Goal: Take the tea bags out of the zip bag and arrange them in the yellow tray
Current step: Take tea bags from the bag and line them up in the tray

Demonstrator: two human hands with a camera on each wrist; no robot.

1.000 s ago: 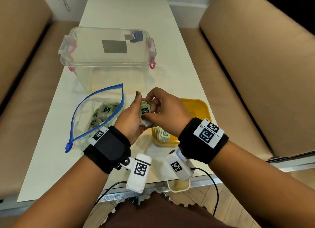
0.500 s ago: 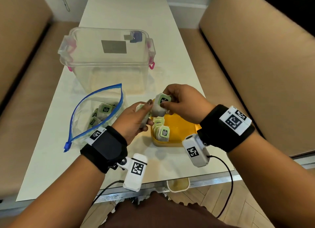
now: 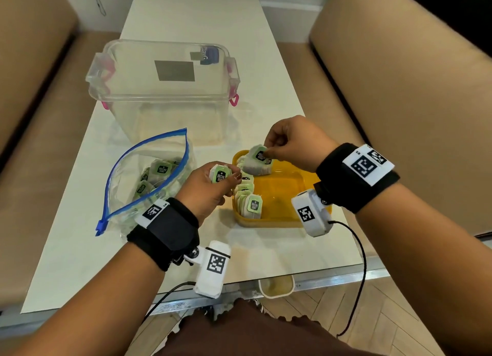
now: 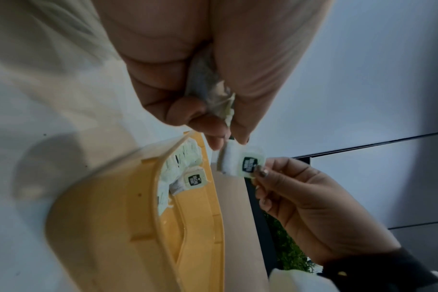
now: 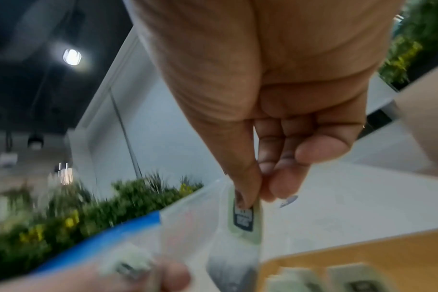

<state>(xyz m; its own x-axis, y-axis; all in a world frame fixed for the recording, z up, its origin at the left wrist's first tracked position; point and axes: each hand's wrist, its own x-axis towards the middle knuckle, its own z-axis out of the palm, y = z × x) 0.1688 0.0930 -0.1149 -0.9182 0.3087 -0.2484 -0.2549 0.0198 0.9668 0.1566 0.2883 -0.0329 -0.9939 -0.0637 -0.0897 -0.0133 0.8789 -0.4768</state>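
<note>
The zip bag [image 3: 149, 185], clear with a blue zipper, lies open on the left of the table with several tea bags [image 3: 160, 169] inside. To its right the yellow tray [image 3: 282, 193] holds a row of tea bags [image 3: 249, 199] standing along its left side. My left hand [image 3: 229, 175] grips one tea bag [image 3: 219, 175] just left of the tray. My right hand [image 3: 267, 150] pinches another tea bag [image 3: 257, 159] by its green tag above the tray's far left corner. The right wrist view shows the pinched tag [image 5: 243, 219] hanging over the tray [image 5: 363, 254].
A clear plastic box [image 3: 165, 89] with pink latches stands behind the zip bag and tray. Tan sofa cushions flank the white table [image 3: 80, 249]. A small cup [image 3: 277, 286] hangs at the near table edge. Cables trail from both wrist cameras.
Both hands were together on the tea bags. My right hand has pulled one away and carried it right and back over the tray. My left hand keeps another tea bag.
</note>
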